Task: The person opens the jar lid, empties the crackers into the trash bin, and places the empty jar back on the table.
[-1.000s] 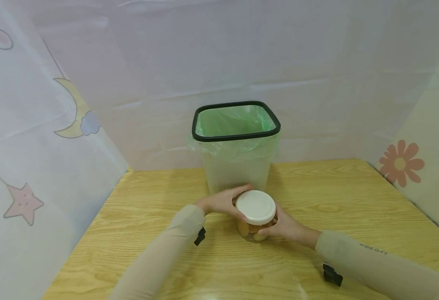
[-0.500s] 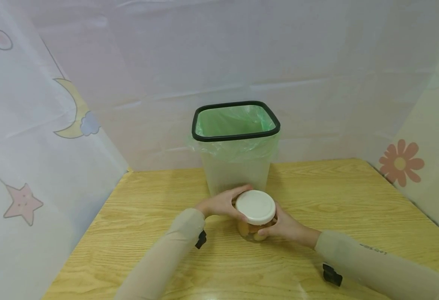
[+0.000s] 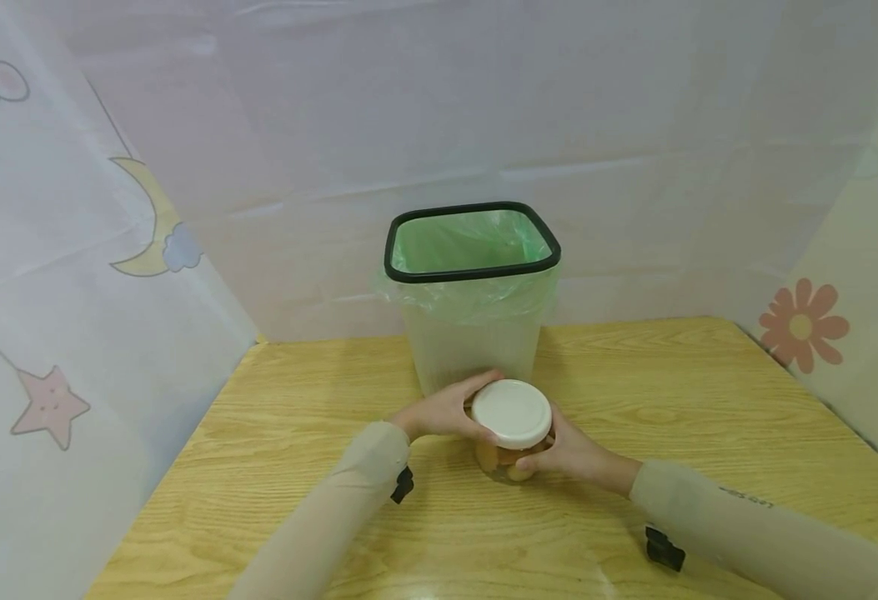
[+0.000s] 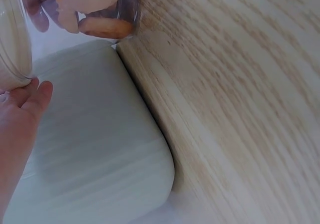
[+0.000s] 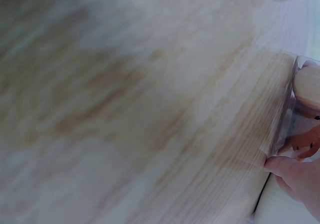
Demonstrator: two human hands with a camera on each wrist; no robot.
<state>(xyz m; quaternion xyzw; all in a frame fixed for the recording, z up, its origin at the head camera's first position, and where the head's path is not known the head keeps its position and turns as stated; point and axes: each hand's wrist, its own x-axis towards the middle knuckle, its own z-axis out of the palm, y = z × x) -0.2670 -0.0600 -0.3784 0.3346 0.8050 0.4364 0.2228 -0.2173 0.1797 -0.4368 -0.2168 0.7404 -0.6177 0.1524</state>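
Observation:
A clear jar (image 3: 493,463) with a round white lid (image 3: 512,413) stands upright on the wooden table, with tan and brown biscuit-like pieces inside. My left hand (image 3: 442,411) grips the lid's edge from the left, thumb in front and fingers behind. From the right, my right hand (image 3: 577,454) holds the jar's body lower down, its thumb across the front. In the left wrist view, fingertips (image 4: 42,96) press at the lid's rim. The right wrist view catches the thumb (image 5: 280,165) against the clear wall; the other fingers are mostly hidden there.
Right behind the jar stands a pale waste bin (image 3: 476,333) with a black rim (image 3: 476,274) and a green bag liner (image 3: 461,242). The wooden table (image 3: 318,400) meets a fabric backdrop (image 3: 318,167) at its back and sides.
My left wrist has dipped slightly, its hand staying on the lid. The jar, my right hand and the bin keep their places.

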